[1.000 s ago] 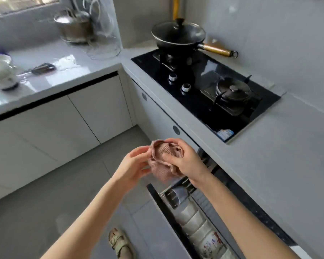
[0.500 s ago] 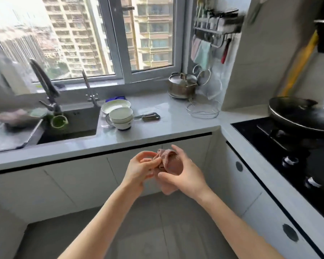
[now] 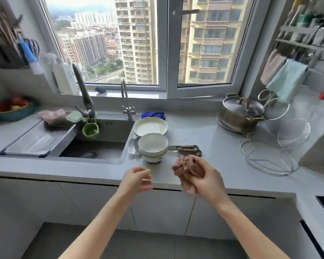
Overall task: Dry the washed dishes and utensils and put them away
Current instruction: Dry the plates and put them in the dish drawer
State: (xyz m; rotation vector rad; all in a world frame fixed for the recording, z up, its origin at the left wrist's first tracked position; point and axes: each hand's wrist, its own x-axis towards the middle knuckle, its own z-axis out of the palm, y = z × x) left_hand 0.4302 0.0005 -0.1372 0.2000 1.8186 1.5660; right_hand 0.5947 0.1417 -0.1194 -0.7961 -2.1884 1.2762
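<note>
Blur smeared the left edge, and the utensil [image 3: 187, 149] behind the 2 stacked bowls [image 3: 152, 146] was half hidden. Grey tabletop [image 3: 223, 165] ran under a window [image 3: 138, 43], the sink [image 3: 101, 148] at left. The right hand [image 3: 199, 177] curled its fingers round a bunched pink cloth [image 3: 185, 162] just before the bowls. The left hand [image 3: 137, 181] hung loosely curled, holding nothing. A plate [image 3: 150, 126] lay behind the bowls, a lidded pot [image 3: 240, 114] well right.
</note>
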